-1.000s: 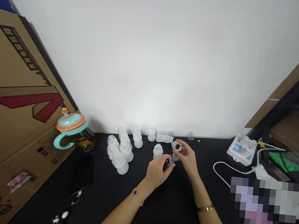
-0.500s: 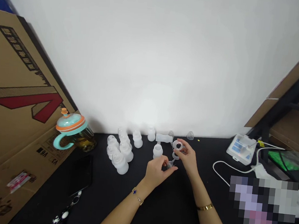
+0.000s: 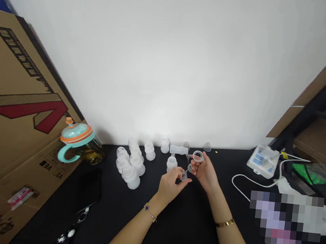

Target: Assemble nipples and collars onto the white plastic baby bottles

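Between the fingertips of my left hand [image 3: 170,185] is a clear baby bottle nipple [image 3: 184,176]. A whitish screw ring [image 3: 194,155] is gripped in my right hand [image 3: 206,174], raised and tilted so its round opening shows. Just beyond my left hand stands an open white bottle [image 3: 172,163]. Another white bottle [image 3: 179,150] lies on its side behind it. Near my right fingers, further small clear parts [image 3: 190,167] are partly hidden. To the left stand several capped white bottles [image 3: 131,177] in a cluster.
Two clear dome caps [image 3: 207,146] sit by the wall. At left are a teal-lidded jug [image 3: 76,140], a black phone [image 3: 89,190] and a large cardboard box [image 3: 19,130]. On the right lie a clear-lidded case [image 3: 263,162] and a white cable [image 3: 240,177].
My right hand has turned palm-up, lifting and tilting the ring slightly to the right. My left hand keeps the nipple, now tipped differently. The bottles have stayed put.
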`<act>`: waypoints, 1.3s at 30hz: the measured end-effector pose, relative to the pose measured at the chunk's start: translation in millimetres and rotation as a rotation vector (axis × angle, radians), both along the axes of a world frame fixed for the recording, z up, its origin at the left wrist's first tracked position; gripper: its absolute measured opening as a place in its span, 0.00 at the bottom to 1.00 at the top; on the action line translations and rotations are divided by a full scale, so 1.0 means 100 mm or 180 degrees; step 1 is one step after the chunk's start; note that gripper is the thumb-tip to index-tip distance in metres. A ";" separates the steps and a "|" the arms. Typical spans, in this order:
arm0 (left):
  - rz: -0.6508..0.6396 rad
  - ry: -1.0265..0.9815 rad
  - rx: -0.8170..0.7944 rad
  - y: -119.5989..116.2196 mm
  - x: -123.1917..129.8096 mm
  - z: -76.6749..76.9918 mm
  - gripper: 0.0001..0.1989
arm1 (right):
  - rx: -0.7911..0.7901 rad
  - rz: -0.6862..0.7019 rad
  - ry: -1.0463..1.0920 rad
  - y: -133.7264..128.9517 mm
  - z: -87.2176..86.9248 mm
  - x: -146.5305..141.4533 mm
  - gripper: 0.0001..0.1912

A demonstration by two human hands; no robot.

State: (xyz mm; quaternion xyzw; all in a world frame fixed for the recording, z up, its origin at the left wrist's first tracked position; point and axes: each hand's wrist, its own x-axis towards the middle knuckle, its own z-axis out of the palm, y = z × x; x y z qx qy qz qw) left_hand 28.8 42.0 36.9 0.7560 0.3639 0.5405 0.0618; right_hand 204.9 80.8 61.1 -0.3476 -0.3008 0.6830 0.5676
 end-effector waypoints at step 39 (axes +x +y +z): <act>-0.0061 -0.0117 -0.0001 0.01 -0.05 -0.04 0.15 | -0.0246 -0.0052 0.0222 0.01 -0.04 -0.02 0.18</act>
